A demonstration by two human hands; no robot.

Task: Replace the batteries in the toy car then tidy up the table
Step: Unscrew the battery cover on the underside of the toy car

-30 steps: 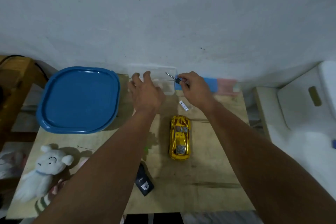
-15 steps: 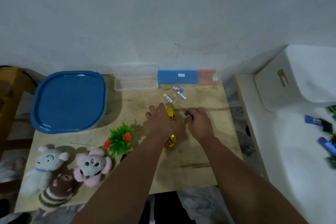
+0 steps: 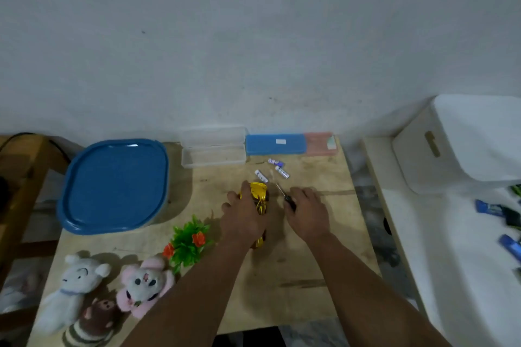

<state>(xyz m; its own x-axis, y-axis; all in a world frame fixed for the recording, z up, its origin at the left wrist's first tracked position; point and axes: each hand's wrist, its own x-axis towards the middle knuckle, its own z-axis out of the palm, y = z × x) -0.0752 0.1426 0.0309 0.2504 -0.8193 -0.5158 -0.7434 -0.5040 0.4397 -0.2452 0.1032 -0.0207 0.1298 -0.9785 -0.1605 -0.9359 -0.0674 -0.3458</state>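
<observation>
On battery [image 3: 261, 176] labels, unreadable print.

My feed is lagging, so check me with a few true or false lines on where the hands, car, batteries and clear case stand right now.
1. The left hand grips the yellow toy car. True.
2. The right hand is empty. False: it holds a small screwdriver.
3. Three batteries lie loose on the table beyond the car. True.
4. The clear case is closed. False: it lies open.
</observation>
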